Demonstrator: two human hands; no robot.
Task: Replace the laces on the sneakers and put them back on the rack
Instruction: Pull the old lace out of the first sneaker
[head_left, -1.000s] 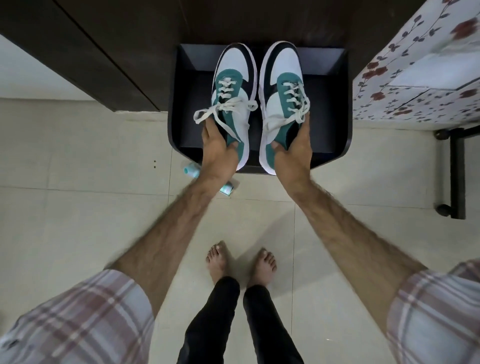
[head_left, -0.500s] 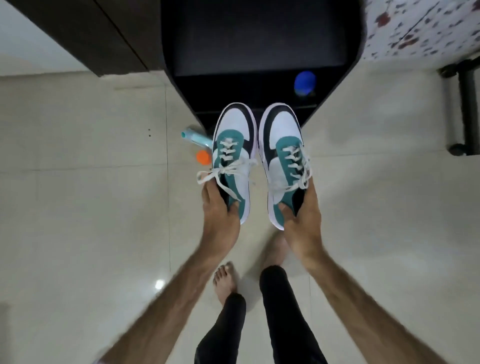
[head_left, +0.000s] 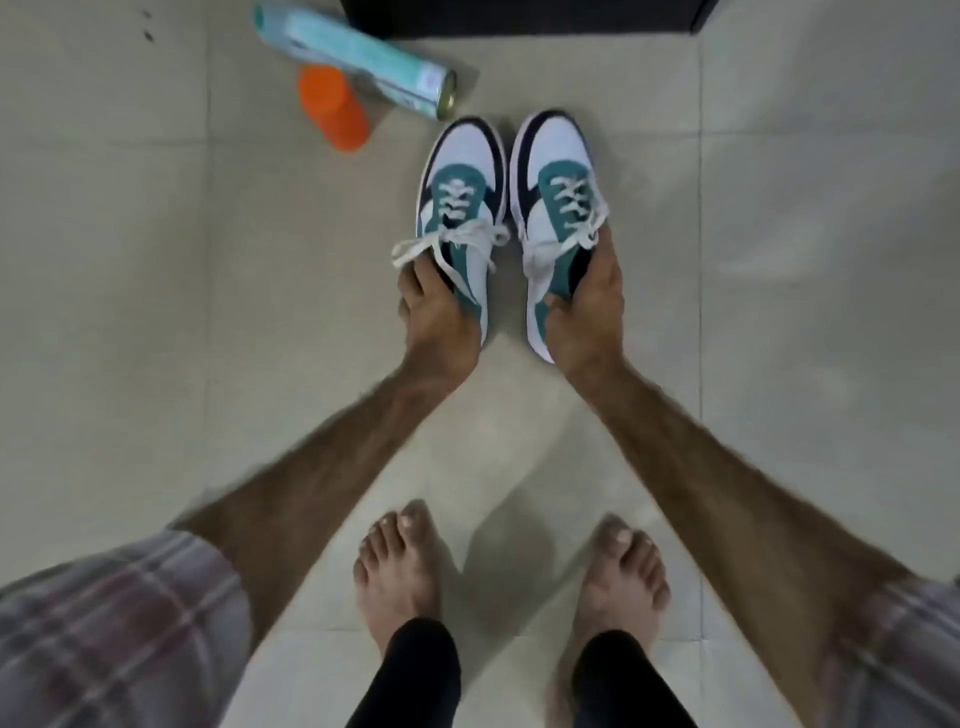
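The light around me is soft and even, fairly dim, with a greenish-grey cast over the pale floor tiles (head_left: 156, 312). Faint bright patches sit on the tiles at the right. A soft shadow falls on the floor between my bare feet (head_left: 395, 566) and under my forearms. The whole picture is slightly smeared; my plaid sleeves (head_left: 114, 634) at the bottom corners blur most. Tile joints bow outward near the edges, as a wide lens gives.
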